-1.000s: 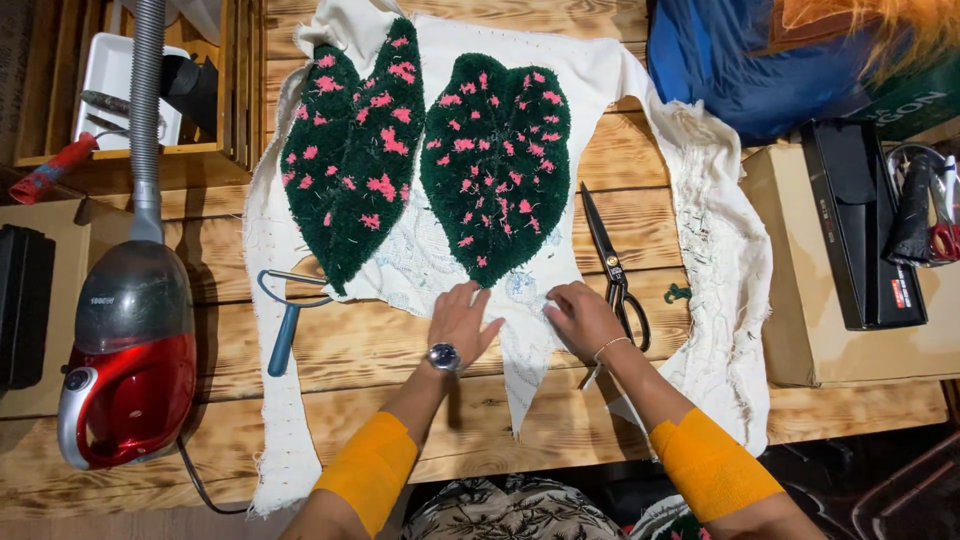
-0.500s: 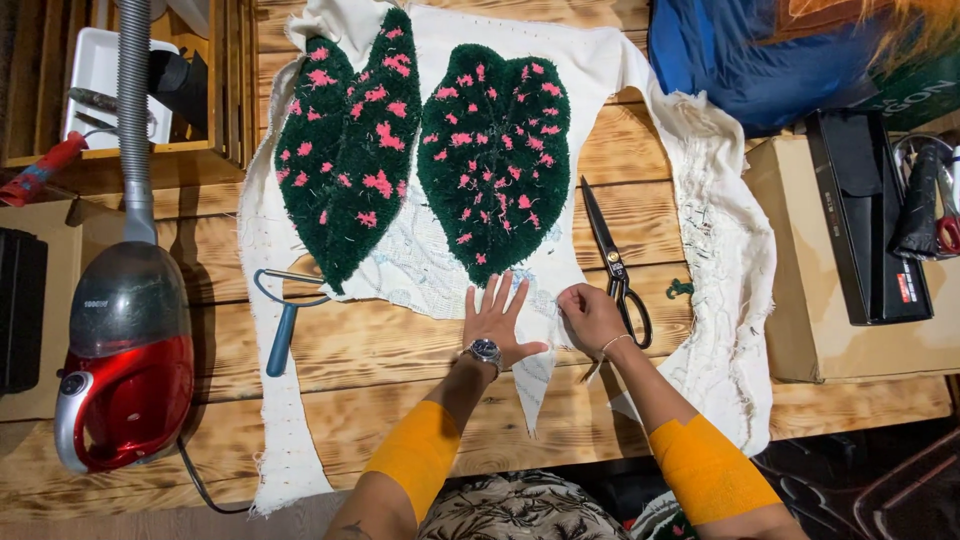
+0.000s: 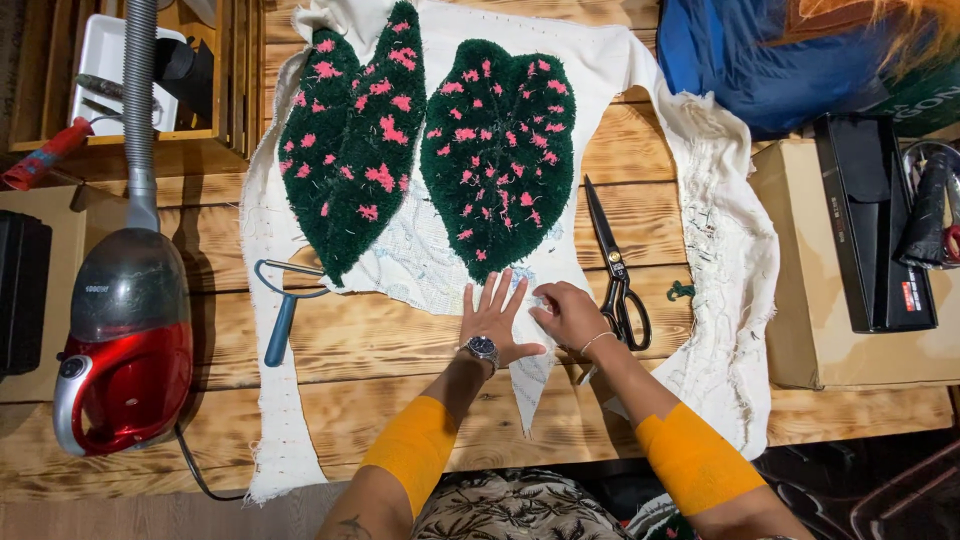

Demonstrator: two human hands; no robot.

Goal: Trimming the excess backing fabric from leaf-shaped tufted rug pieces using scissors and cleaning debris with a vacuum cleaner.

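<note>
A white backing cloth (image 3: 720,240) lies spread on the wooden table (image 3: 390,340). Two dark green tufted leaf shapes with pink spots sit on it, the left leaf (image 3: 350,140) and the right leaf (image 3: 500,150). My left hand (image 3: 495,320) lies flat with fingers spread on the cloth just below the right leaf's tip. My right hand (image 3: 570,315) rests beside it, fingers curled down on the same cloth strip. Black scissors (image 3: 615,270) lie on the cloth just right of my right hand.
A red and grey vacuum cleaner (image 3: 125,340) with a hose stands at the left. A blue-handled tool (image 3: 283,315) lies by the left leaf. A cardboard box (image 3: 800,290) with a black case (image 3: 875,230) sits at right. A blue bag (image 3: 760,60) lies behind.
My left hand has opened out flat with fingers spread on the cloth. Both hands shifted slightly right along the strip below the right leaf.
</note>
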